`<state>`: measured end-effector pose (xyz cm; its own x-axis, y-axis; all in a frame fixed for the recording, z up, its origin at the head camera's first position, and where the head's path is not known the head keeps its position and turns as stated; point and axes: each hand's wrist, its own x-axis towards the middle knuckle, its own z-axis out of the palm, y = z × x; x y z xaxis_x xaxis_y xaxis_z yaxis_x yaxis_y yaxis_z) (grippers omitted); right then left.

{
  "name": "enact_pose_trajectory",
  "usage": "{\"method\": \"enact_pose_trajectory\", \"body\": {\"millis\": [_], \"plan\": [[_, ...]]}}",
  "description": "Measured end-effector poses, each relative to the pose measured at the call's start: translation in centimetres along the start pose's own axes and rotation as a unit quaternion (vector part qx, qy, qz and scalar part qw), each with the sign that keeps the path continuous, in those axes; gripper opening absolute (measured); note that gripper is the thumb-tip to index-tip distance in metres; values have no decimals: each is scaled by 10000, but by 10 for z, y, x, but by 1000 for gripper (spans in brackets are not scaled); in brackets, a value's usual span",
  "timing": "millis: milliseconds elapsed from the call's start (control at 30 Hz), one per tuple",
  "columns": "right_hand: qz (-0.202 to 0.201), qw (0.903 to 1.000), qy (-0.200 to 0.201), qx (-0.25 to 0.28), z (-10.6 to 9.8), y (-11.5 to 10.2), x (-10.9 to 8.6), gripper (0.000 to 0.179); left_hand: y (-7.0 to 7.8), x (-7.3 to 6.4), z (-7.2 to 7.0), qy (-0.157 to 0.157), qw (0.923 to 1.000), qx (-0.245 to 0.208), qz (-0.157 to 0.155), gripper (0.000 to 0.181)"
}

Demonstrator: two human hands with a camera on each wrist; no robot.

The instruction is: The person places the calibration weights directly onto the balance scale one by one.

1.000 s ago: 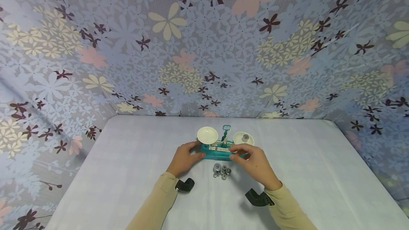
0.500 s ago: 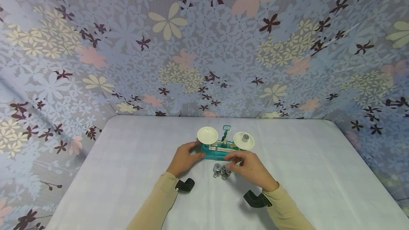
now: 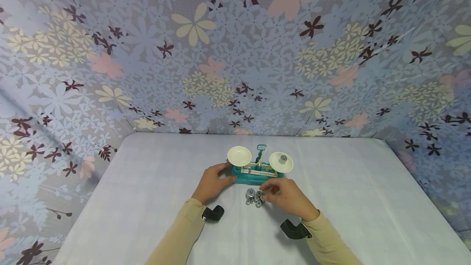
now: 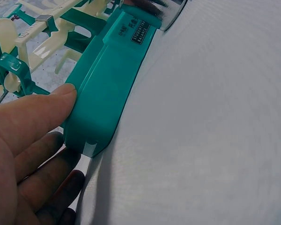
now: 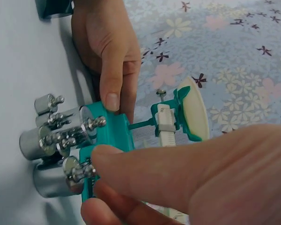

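A teal student balance scale [image 3: 247,178] with two cream pans stands on the table. My left hand [image 3: 212,181] grips its left end, the thumb [image 4: 61,101] on the front edge of the base and the fingers around the end. The left pan [image 3: 239,156] is bare; a metal weight [image 3: 283,159] stands on the right pan [image 3: 276,167]. In front of the scale several silver knobbed weights [image 3: 250,194] stand in a cluster. My right hand [image 3: 288,197] is at the cluster's right side, its thumb and fingertips pinching at the knob of one weight [image 5: 51,180].
A white cloth covers the table [image 3: 154,175]. Behind it rises a floral-patterned backdrop [image 3: 235,52]. Dark wrist mounts [image 3: 295,229] sit on both forearms. A sliding rider [image 5: 166,127] is on the scale's beam.
My right hand has moved from the front right of the scale down toward me, to the weights, uncovering the beam and right pan. My left hand has stayed at the base.
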<state>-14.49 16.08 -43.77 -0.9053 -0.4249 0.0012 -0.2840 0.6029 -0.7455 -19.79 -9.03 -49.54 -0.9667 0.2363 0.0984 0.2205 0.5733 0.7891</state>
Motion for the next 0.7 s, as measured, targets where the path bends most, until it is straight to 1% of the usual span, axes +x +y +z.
{"method": "enact_pose_trajectory", "body": {"millis": [100,333,500,700], "plan": [[-37,10000,-24,-25,1,2,0,18,1,0,0,-11,10000,-7,-8,57],[95,9999,-96,-79,2,7,1,15,1,0,0,-26,10000,-15,-35,56],[70,9997,-160,-140,2,10,3,12,1,0,0,-37,10000,7,-71,57],[86,9996,-252,-47,3,13,4,12,3,-1,-1,-19,10000,-12,2,56]]}}
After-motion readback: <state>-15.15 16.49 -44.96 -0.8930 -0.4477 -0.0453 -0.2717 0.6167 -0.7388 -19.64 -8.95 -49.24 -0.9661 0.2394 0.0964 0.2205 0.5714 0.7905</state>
